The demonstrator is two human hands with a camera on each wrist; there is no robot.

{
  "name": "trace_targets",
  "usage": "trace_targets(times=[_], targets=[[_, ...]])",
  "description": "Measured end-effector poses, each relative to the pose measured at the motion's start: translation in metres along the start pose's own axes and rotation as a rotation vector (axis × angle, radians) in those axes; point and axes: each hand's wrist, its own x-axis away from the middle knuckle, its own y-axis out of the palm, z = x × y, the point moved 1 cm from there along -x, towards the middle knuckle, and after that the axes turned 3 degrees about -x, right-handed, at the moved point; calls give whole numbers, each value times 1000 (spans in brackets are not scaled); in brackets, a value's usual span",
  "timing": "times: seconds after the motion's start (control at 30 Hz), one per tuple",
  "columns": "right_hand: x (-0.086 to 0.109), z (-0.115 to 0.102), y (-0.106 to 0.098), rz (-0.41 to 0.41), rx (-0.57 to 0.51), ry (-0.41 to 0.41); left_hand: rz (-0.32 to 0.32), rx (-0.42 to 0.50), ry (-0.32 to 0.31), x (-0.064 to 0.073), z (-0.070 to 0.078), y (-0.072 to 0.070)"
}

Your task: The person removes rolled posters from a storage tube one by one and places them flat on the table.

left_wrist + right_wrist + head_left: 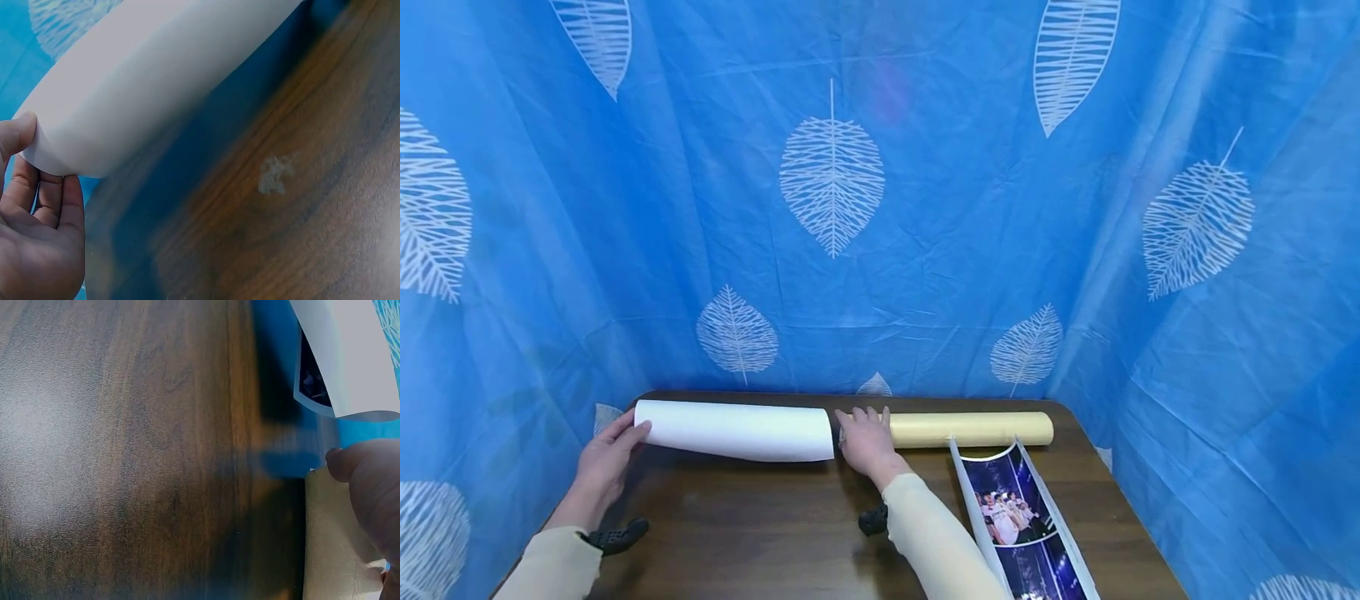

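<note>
While the left hand (605, 460) pinches the white roll (733, 430) near the table's (752, 517) far left corner, apparently to steady its curl, the right hand (867, 442) lies spread over the yellow roll (977, 429) along the far edge; whether it grips, I cannot tell.

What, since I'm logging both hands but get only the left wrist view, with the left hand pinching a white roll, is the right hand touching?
Observer: The head view shows the right hand resting on the left end of a pale yellow roll.
Operator: Noted. Is anything lying on the table on the near side of that roll?
Observer: Yes, towards the right there is a sheet of printed photos, its long edges curled upward.
</note>
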Motion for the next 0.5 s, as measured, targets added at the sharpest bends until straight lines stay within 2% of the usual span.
trace_targets(times=[0.27, 0.37, 0.5], targets=[[1, 5, -14, 1, -56, -43, -28, 7, 17, 4, 9, 1], [2, 10, -19, 33, -80, -74, -36, 10, 47, 4, 13, 1], [5, 16, -28, 55, -179, -94, -59, -5, 100, 8, 20, 3]])
